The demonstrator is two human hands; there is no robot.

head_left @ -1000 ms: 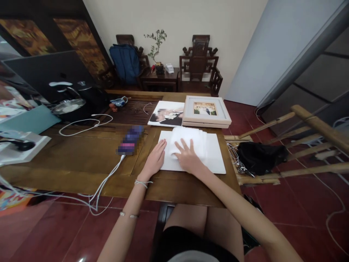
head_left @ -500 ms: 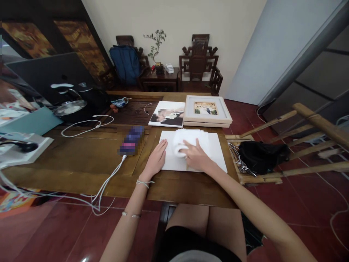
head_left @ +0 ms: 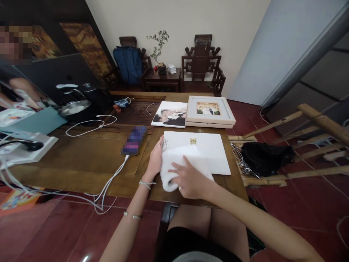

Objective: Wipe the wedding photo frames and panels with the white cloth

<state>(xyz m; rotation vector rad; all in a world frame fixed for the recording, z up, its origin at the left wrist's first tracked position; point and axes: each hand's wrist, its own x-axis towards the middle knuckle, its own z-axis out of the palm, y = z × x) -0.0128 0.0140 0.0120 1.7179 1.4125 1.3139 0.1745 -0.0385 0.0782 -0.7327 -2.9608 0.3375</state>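
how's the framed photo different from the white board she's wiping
The framed photo lies face up at the far side of the table, untouched, showing a picture in a pale border. The white board lies nearer and looks plain apart from a small tag; the left hand steadies its edge while the right hand presses a cloth on it. Both lie flat.

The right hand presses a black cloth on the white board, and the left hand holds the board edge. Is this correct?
Not quite: the head view shows the cloth is white, not black. The right hand presses it on the white board, and the left hand holds the board edge.
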